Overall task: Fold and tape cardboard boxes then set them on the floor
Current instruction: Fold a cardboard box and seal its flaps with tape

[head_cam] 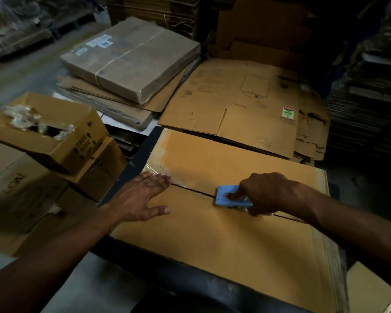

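Note:
A folded brown cardboard box (224, 240) lies in front of me with its two top flaps closed along a dark seam. Clear tape (160, 171) covers the left end of that seam. My left hand (142, 195) presses flat on the box at the seam's left end, fingers spread. My right hand (264, 193) grips a light-blue tape dispenser (231, 196) that sits on the seam near the box's middle. The right end of the seam is hidden behind my right forearm.
Flattened cardboard sheets (246, 105) lie behind the box. A strapped, wrapped bundle (133, 57) rests on more flat cardboard at the back left. An open carton (54, 136) with plastic scraps sits on other cartons at left. Dark stacks rise at the right.

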